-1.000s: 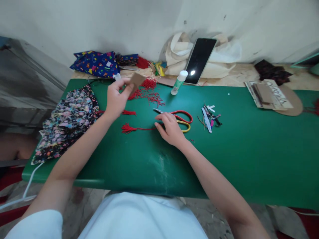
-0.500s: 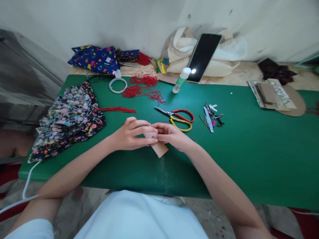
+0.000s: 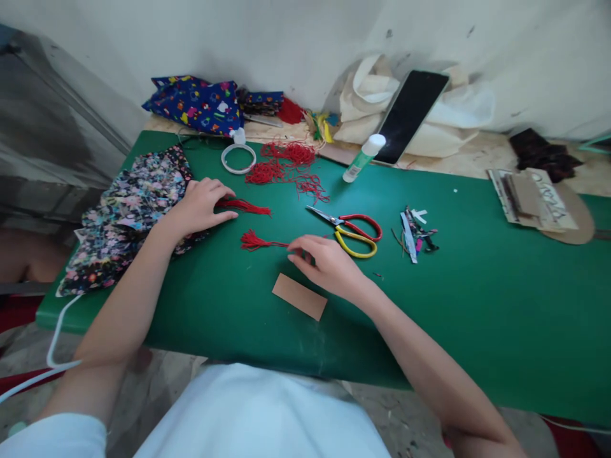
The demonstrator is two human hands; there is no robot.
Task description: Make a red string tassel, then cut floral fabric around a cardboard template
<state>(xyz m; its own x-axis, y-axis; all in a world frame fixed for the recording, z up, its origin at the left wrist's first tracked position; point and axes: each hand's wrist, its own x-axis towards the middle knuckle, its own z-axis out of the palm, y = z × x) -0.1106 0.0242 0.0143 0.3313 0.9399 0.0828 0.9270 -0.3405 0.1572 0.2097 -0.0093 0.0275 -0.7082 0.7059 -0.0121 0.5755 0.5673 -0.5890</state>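
At the left, the floral cloth [image 3: 124,216] is laid on the worktop [image 3: 477,312], its right edge partly covered by the left hand [image 3: 200,205]. The thumb and fingers are spread about the red thread bundle [image 3: 251,207]; no firm grip is seen. Just nearer, the red tassel [image 3: 252,240] is laid flat, its cord led rightward, presumably so that the cord is presented to the fingers. The cardboard strip [image 3: 300,297] is placed flat nearby, apparently to free both hands. The right hand [image 3: 329,264] is loosely curled at the cord; whether the cord is pinched cannot be told. The scissors [image 3: 338,221] are set just beyond, probably for easy reach.
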